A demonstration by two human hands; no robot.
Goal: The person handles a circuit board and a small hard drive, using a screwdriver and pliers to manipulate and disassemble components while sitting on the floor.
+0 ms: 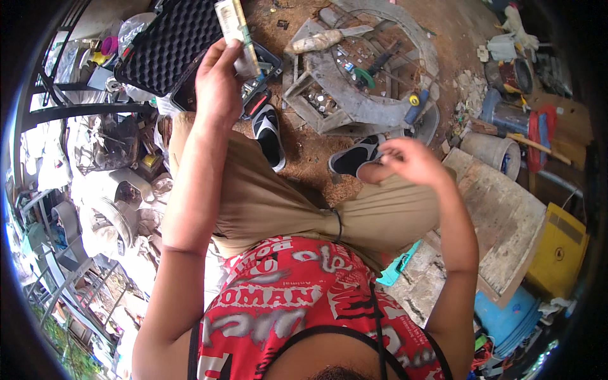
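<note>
My left hand [218, 82] is raised at the upper left, over an open black case [180, 54] lined with dark wavy foam. Its thumb and fingers close on a long, narrow, pale packet [234, 25] with yellowish edges, which points up and away from me. My right hand [415, 161] hovers above my right knee, near my right shoe [354, 157]. Its fingers are loosely bent and apart, with nothing visible in them. Another dark item with red trim [256, 104] lies at the case's near edge, close to my left shoe [269, 136].
Ahead is a grey ring-shaped frame [342, 88] with a wrapped tool [326, 41], a green-handled tool [367, 76] and a blue-and-yellow one [417, 106]. On the right are a worn board [497, 209], a bucket [491, 152] and a yellow container [557, 250]. Clutter fills the left.
</note>
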